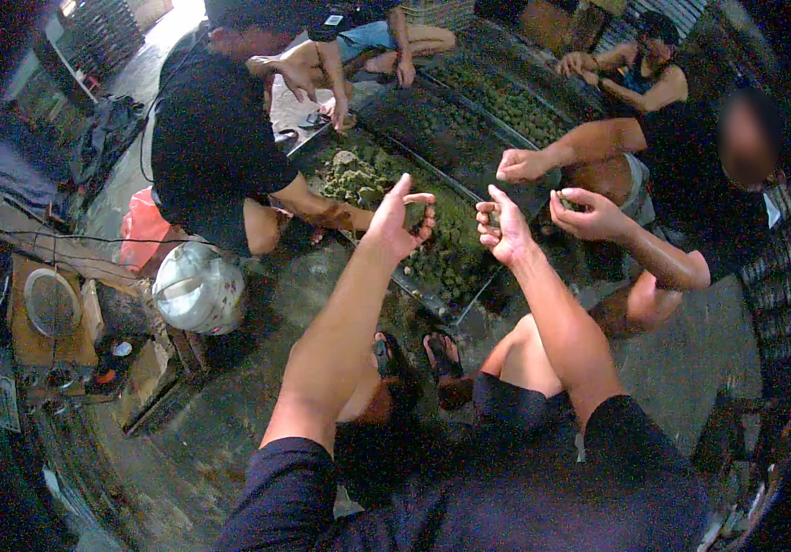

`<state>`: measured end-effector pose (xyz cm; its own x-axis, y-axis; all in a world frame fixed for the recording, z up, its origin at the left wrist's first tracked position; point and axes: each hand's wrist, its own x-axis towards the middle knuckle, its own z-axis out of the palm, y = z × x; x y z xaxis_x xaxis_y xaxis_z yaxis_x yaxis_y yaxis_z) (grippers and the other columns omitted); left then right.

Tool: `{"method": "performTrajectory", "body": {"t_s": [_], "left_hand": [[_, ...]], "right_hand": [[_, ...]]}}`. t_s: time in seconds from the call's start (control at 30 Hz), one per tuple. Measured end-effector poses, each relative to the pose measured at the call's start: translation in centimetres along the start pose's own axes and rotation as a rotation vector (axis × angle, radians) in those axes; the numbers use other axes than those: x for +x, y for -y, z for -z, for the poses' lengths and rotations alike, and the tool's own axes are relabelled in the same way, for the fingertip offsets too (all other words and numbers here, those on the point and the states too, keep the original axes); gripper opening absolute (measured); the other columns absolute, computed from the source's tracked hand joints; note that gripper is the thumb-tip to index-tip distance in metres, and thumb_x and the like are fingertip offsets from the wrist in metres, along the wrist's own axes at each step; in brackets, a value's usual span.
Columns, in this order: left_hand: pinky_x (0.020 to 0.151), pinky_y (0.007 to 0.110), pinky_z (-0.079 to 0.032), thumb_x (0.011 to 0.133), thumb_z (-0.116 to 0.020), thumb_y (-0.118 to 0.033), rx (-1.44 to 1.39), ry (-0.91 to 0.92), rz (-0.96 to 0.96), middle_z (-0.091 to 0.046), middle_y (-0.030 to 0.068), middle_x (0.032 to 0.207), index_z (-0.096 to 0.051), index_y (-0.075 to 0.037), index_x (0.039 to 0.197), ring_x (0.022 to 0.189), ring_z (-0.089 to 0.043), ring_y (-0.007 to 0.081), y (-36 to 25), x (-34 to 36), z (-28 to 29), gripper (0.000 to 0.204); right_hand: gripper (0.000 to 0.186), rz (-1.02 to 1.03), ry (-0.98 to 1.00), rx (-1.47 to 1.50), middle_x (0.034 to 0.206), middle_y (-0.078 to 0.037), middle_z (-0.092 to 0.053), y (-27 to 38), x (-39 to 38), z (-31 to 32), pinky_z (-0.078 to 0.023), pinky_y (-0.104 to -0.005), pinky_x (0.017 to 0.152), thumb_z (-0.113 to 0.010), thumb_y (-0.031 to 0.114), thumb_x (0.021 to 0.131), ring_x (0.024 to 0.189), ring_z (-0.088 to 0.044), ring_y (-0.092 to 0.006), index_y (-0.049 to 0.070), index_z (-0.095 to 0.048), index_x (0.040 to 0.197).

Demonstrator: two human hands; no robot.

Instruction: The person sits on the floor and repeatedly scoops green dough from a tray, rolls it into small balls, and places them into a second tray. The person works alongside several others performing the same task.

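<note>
My left hand (403, 221) is raised over the near end of a long dark tray (472, 306), palm inward, thumb up and fingers loosely curled apart, with nothing visible in it. Facing it, my right hand (506, 225) is also open, fingers bent and thumb up. The tray holds a heap of greyish-green paste-like lumps (354, 167) and many small green pieces (451, 271). Close to my right hand, a co-worker's hand (579, 213) pinches a small dark green lump; another co-worker's hand (520, 164) is just above.
A co-worker in a dark shirt (207, 129) leans in at left; others sit around more trays (497, 97). At left are a white container (198, 285), a red bag (141, 230), wooden boards (147, 377) and a cable (64, 236). A corrugated wall (773, 304) borders the right.
</note>
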<state>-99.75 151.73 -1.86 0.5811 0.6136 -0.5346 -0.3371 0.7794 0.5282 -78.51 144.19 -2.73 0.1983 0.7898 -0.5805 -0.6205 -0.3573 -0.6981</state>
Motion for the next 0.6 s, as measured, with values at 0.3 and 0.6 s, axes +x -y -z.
{"method": "performTrajectory", "body": {"t_s": [0.3,0.6], "left_hand": [[0.031,0.02,-0.036,0.082,-0.062,-0.063,-0.125,0.0,0.005,-0.048,0.0033,0.055,-0.044,-0.017,0.07,0.038,-0.045,0.0122,0.7,0.1,-0.8,0.051],[0.051,0.027,-0.048,0.099,-0.045,-0.04,-0.103,0.167,0.038,-0.061,0.0084,0.078,-0.056,-0.008,0.097,0.066,-0.058,0.0187,-0.1,0.9,2.9,0.034]], "right_hand": [[0.049,0.103,-0.005,-0.047,0.047,0.001,-0.04,-0.6,-0.5,-0.7,-0.024,-0.0276,0.033,-0.053,0.046,0.094,0.035,-0.032,-0.0124,0.018,-0.038,0.057],[0.032,0.026,-0.005,0.064,0.07,-0.004,-0.059,0.1,0.0,-0.8,-0.03,-0.0228,0.04,-0.059,0.041,0.092,0.047,-0.043,-0.0097,0.012,-0.058,0.079]]}}
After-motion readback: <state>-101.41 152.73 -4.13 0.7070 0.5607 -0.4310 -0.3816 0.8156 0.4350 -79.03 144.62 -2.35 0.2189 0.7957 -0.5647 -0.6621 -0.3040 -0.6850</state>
